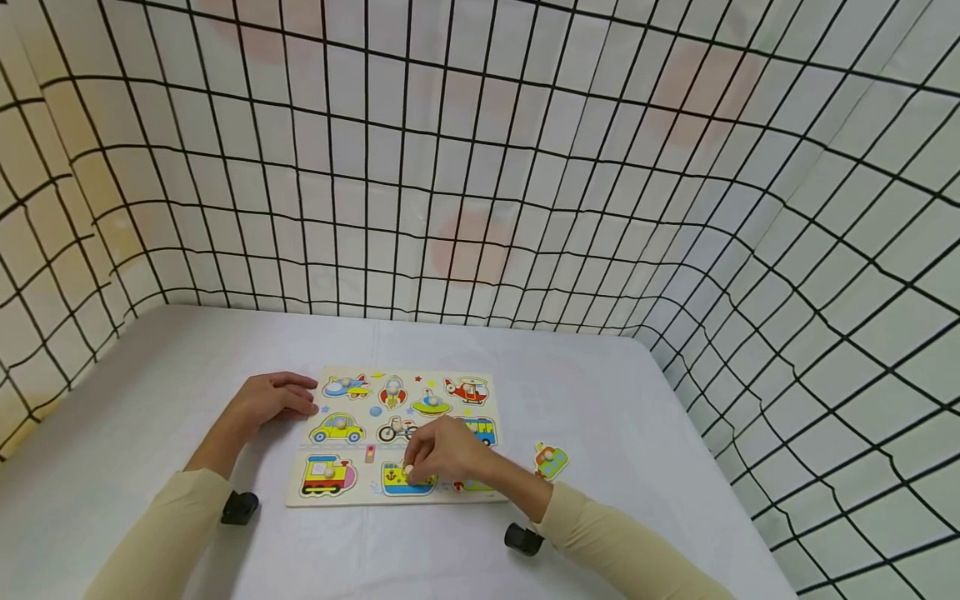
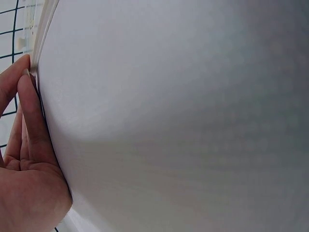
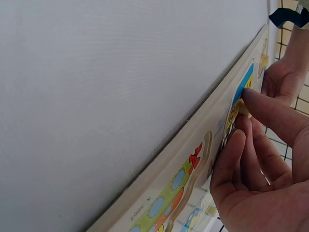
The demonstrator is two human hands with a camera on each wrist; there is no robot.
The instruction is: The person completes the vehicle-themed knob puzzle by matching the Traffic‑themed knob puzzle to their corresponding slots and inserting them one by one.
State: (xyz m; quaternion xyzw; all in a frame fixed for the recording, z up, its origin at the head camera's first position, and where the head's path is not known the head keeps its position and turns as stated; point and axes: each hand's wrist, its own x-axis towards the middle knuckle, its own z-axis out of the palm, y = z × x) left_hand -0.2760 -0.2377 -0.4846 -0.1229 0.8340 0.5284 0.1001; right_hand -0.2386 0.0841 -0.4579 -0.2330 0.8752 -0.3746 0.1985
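Observation:
A wooden knob puzzle board (image 1: pixel 367 493) with vehicle pictures lies on the white table. My right hand (image 1: pixel 448 450) is over its lower middle and pinches the small knob of the yellow and blue boat piece (image 1: pixel 396 482). In the right wrist view the thumb and fingers close around that knob (image 3: pixel 244 108), with the boat piece (image 3: pixel 245 79) at its place in the board. My left hand (image 1: pixel 272 400) rests at the board's left edge, its fingertips touching the edge in the left wrist view. Part of the board's lower right is hidden by my right hand and wrist.
A loose orange and green knobbed piece (image 1: pixel 551 461) lies on the table right of the board. At the lower right of the board shows a recess (image 3: pixel 166 205) with a matching printed picture. Black wire mesh (image 1: pixel 420 183) surrounds the table at the back and sides.

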